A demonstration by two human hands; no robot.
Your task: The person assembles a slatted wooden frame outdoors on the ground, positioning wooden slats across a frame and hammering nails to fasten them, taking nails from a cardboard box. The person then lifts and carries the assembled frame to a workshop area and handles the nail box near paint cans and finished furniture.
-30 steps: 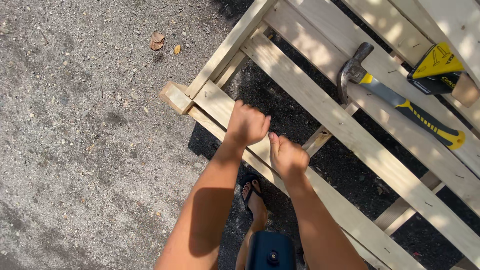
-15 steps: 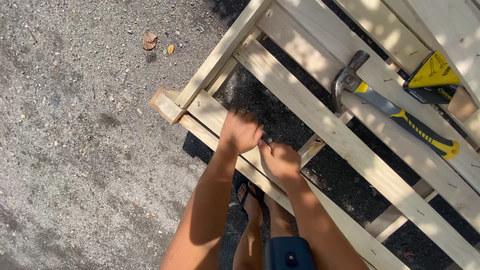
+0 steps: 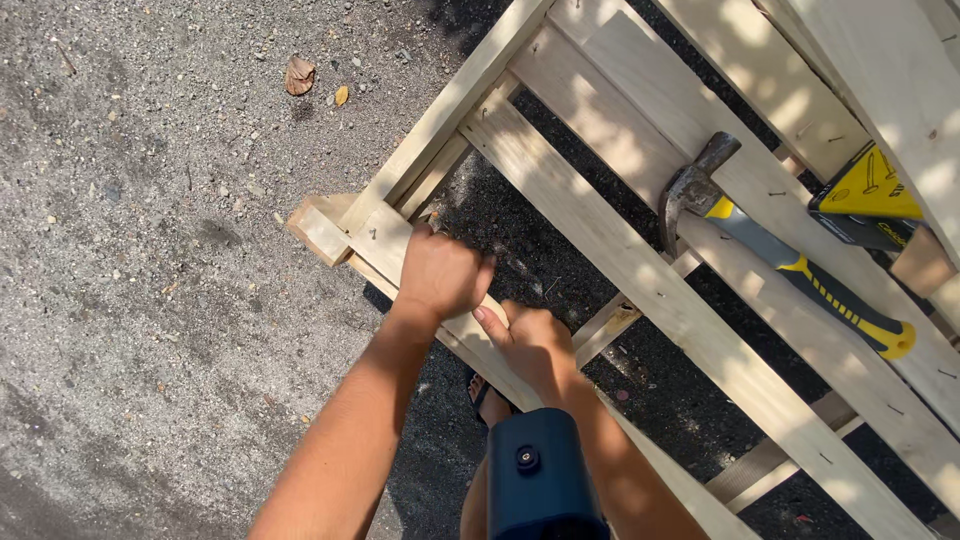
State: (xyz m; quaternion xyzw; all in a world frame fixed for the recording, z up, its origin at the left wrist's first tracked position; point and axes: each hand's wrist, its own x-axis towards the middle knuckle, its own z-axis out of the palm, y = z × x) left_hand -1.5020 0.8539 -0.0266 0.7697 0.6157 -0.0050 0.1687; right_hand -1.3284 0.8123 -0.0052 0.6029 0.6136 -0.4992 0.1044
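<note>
- Outdoors in sunlight: grey gravelly ground [image 3: 150, 300] on the left, darker asphalt under a pale wooden pallet [image 3: 640, 270] that runs diagonally through the view.
- The nearest slat [image 3: 385, 240] of the pallet, at its lower-left edge, carries both hands; its end sits on a short wooden block [image 3: 320, 228] at the corner.
- The left hand [image 3: 440, 275] lies palm-down on this slat, arm reaching up from the bottom of the view, fingers curled over the far edge and gripping the board.
- The right hand [image 3: 535, 345] is just beside it, lower along the same slat, thumb pointing towards the left hand, fingers wrapped down over the edge so their tips are hidden.
- A dark blue device [image 3: 540, 480] sits on the right forearm near the bottom edge.
- A sandalled foot [image 3: 490, 400] shows under the arms on the asphalt.
- Well apart, on the upper slats, lies a claw hammer [image 3: 780, 255] with a yellow-and-black grip, head towards the hands.
- Beside it rests a yellow-and-black tool [image 3: 865, 200], partly cut off.
- Two dry leaves [image 3: 300, 75] lie on the gravel at top left.
</note>
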